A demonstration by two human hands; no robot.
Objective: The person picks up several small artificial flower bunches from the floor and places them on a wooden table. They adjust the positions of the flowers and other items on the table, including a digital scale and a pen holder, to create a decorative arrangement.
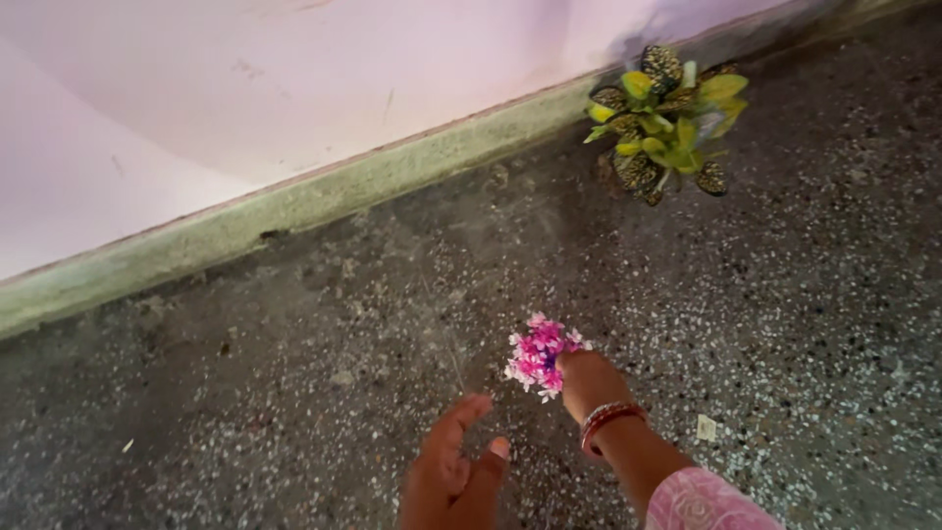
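Observation:
My right hand [587, 381] is closed around a small bunch of pink and white flowers [538, 355], held just above the speckled dark floor [294, 393]. A red bangle and a pink patterned sleeve show on that wrist. My left hand [451, 469] hovers low near the bottom edge, fingers spread and holding nothing, a short way left of the flowers. A bunch of yellow, green and spotted leaves [667, 118] lies on the floor near the wall, far from both hands.
A pale pink wall [245, 98] runs diagonally across the top, with a greenish skirting strip [294, 201] at its foot. A small pale scrap [706, 427] lies on the floor right of my wrist.

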